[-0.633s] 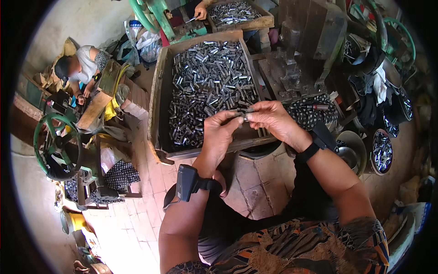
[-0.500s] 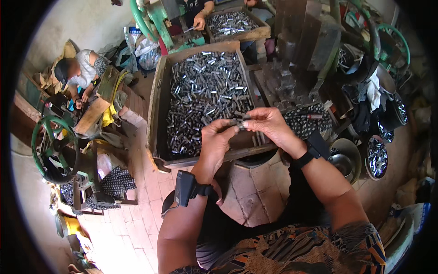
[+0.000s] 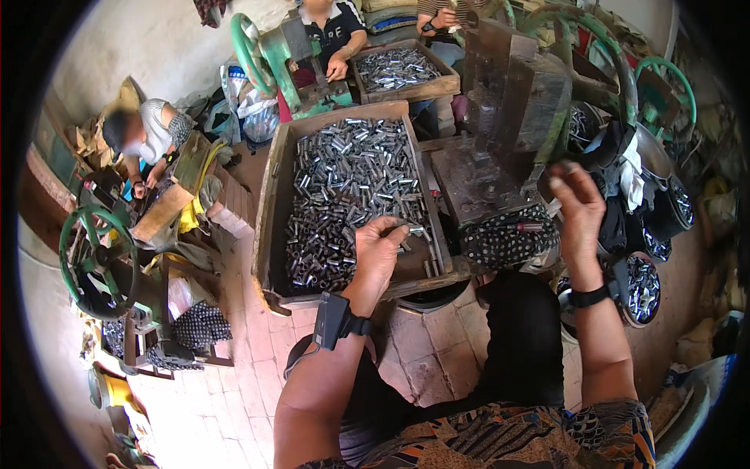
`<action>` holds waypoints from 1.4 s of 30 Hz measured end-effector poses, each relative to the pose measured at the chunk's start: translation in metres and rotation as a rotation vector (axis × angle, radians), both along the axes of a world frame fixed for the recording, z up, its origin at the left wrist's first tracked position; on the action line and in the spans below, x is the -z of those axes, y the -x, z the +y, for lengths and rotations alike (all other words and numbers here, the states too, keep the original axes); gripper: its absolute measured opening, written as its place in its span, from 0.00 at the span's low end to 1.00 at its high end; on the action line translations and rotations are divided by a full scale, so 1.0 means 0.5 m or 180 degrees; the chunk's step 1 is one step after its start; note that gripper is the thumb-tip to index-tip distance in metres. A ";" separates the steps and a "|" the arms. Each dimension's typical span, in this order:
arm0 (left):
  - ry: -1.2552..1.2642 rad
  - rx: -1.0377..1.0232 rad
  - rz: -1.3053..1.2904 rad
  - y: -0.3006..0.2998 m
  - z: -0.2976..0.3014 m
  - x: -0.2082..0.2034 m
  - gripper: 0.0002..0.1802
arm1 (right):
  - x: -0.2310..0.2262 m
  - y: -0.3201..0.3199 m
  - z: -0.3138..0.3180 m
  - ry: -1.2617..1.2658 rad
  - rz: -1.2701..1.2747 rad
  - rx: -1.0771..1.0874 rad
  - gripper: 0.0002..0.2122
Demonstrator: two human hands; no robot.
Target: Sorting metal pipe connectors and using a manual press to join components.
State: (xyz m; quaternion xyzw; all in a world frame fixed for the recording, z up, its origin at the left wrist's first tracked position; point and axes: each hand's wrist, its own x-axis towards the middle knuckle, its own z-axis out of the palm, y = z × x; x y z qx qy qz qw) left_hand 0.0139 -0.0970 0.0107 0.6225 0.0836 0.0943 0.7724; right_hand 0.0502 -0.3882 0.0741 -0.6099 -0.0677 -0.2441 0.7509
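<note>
My left hand (image 3: 378, 248) hovers over the near right part of a wooden tray (image 3: 268, 195). Its thumb and fingers pinch a short shiny metal tube (image 3: 416, 230). Many small metal tubes (image 3: 351, 180) like it are heaped in the tray, and a few lie apart in its near right corner. Out to the right, my right hand (image 3: 580, 205) is raised, its fingers curled around the lower end of the press lever (image 3: 544, 173). The fingertips are dark and partly blurred there. Beside the lever stands a heavy dark press (image 3: 500, 94).
A dotted cloth (image 3: 496, 244) with a red-handled tool (image 3: 529, 227) lies below the press. Tubs of metal pieces (image 3: 642, 289) stand on the right. Across the tray is another filled wooden box (image 3: 449, 82). Co-workers sit at the far side and left, near green handwheels (image 3: 98, 262).
My hands were together over the tray at a small metal piece. My right hand has since moved right and up to the press lever; the left still holds a tube. The view has tilted up.
</note>
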 end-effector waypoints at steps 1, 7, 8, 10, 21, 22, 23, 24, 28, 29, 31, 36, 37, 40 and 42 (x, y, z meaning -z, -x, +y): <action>-0.0098 -0.0052 0.0045 -0.006 -0.005 0.002 0.02 | -0.018 -0.002 -0.024 0.0116 -0.0190 0.0337 0.17; -0.0620 -0.0173 0.0095 -0.049 -0.035 0.039 0.04 | -0.103 -0.045 -0.138 0.0329 -0.0982 0.1166 0.31; -0.0714 -0.0130 0.0077 -0.057 -0.041 0.040 0.05 | -0.101 -0.069 -0.154 0.0326 -0.0935 0.1013 0.31; -0.0806 0.0002 0.0080 -0.073 -0.059 0.041 0.07 | -0.078 -0.121 -0.167 0.0137 -0.0773 0.0858 0.26; -0.1430 0.0042 -0.0259 -0.233 -0.116 0.059 0.06 | -0.071 -0.182 -0.222 0.1017 0.0311 0.0557 0.09; -0.1488 -0.0032 -0.0039 -0.249 -0.126 0.057 0.05 | -0.083 -0.187 -0.231 0.1225 0.0321 0.0564 0.10; -0.1282 -0.0004 -0.0056 -0.268 -0.137 0.058 0.05 | -0.101 -0.185 -0.234 0.1331 0.0377 0.0484 0.10; -0.1074 0.0014 -0.0068 -0.285 -0.145 0.063 0.04 | -0.124 -0.182 -0.233 0.1439 0.0433 0.0395 0.11; -0.1105 -0.0204 -0.0307 -0.326 -0.200 0.056 0.07 | -0.185 -0.193 -0.250 0.1666 0.0429 0.0202 0.12; -0.0923 -0.0292 -0.0269 -0.335 -0.210 0.058 0.07 | -0.202 -0.195 -0.252 0.1717 0.0363 0.0188 0.12; -0.0553 -0.0304 0.0010 -0.347 -0.206 0.071 0.07 | -0.224 -0.206 -0.259 0.1788 0.0254 0.0098 0.11; -0.0283 -0.0204 0.0151 -0.363 -0.226 0.074 0.08 | -0.242 -0.233 -0.270 0.1718 0.0148 -0.0108 0.11; -0.0421 -0.0201 0.0162 -0.365 -0.229 0.076 0.10 | -0.236 -0.232 -0.265 0.1657 0.0135 -0.0034 0.12; -0.0850 -0.0218 0.0214 -0.370 -0.240 0.074 0.13 | -0.202 -0.215 -0.254 0.1352 0.0097 0.0131 0.12; -0.0807 -0.0160 0.0161 -0.367 -0.220 0.085 0.14 | -0.139 -0.220 -0.245 0.1292 0.0327 0.0336 0.16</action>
